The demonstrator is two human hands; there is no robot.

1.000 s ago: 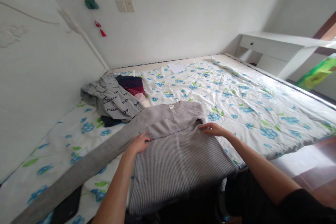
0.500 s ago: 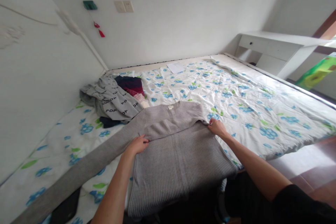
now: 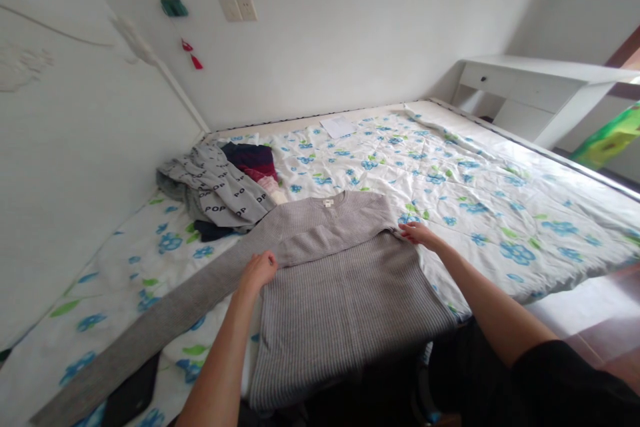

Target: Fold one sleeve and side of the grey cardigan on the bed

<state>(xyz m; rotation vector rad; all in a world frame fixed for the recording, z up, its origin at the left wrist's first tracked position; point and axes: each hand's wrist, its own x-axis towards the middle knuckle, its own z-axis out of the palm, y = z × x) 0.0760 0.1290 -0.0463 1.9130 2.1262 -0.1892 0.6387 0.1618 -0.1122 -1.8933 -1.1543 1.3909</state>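
A grey ribbed sweater (image 3: 350, 300) lies spread on the bed, neckline away from me. One sleeve (image 3: 330, 240) is folded across its chest; the other sleeve (image 3: 165, 313) stretches out to the lower left. My left hand (image 3: 259, 271) has its fingers curled at the sweater's left side, by the end of the folded sleeve. At the opposite side, my right hand (image 3: 419, 235) has its fingers stretched out, their tips against the sweater's edge below the shoulder fold.
A heap of clothes with a grey POP-print garment (image 3: 215, 187) and a dark red garment (image 3: 255, 161) lies beyond the sweater. A black flat object (image 3: 133, 390) is partly under the long sleeve. White paper (image 3: 337, 127) rests on the flowered bedsheet (image 3: 500, 213). A white desk (image 3: 530, 93) stands at right.
My right hand has loosened from its pinch and straightened its fingers. My left hand has lifted slightly and curled its fingers. The view has shifted a little; the sweater keeps its layout.
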